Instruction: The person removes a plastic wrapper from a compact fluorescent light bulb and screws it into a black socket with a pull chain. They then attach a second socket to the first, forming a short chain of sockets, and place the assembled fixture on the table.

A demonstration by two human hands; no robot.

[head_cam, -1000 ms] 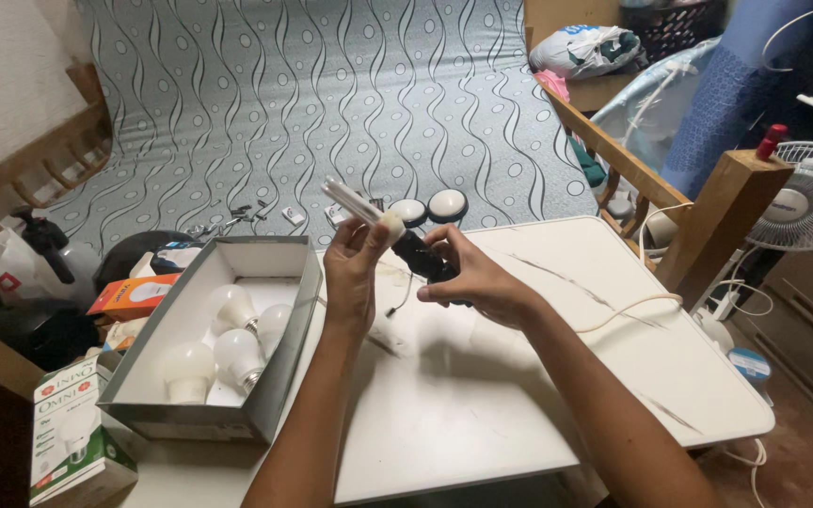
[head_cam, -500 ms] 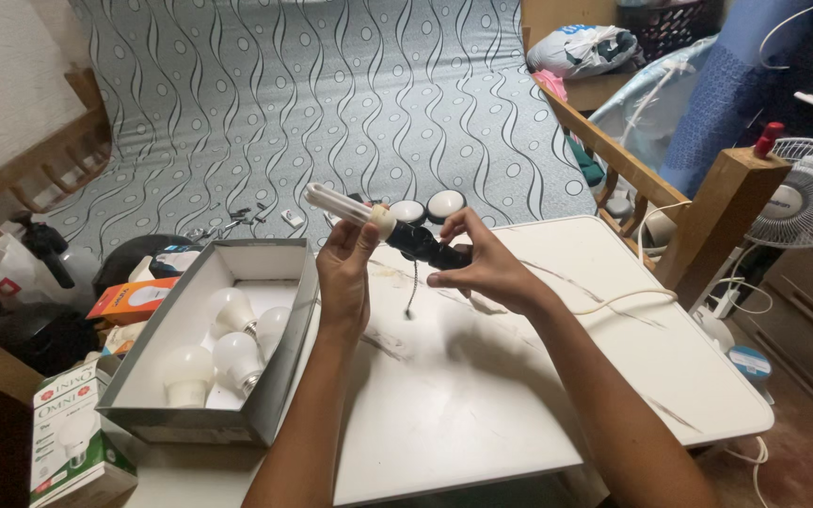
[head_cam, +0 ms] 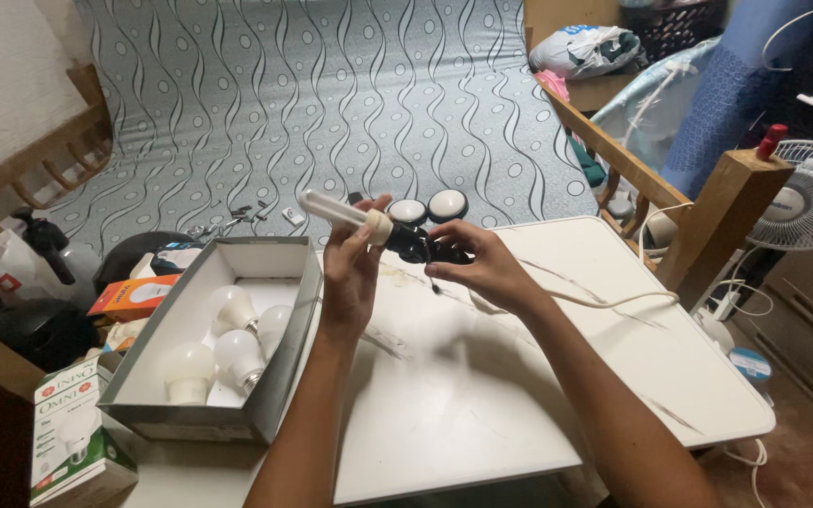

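My left hand (head_cam: 350, 268) grips a white tube-shaped lamp (head_cam: 331, 210) by its cream base, the tubes pointing up and left. The base sits against a black lamp socket (head_cam: 416, 243) that my right hand (head_cam: 482, 268) holds. A white cord (head_cam: 604, 301) runs from the socket to the right across the white table (head_cam: 557, 395). Both hands hover above the table's far middle.
An open grey box (head_cam: 265, 367) with several white round bulbs (head_cam: 228, 348) stands at the left. Bulb cartons (head_cam: 72, 442) and an orange carton (head_cam: 134, 296) lie beside it. Two round black-rimmed lamps (head_cam: 430, 207) sit at the far edge. A fan (head_cam: 811, 202) and wooden rail (head_cam: 698, 216) are to the right.
Both hands have dropped slightly and the lamp now tilts lower to the left, its base still against the socket. The camera view has shifted a little.
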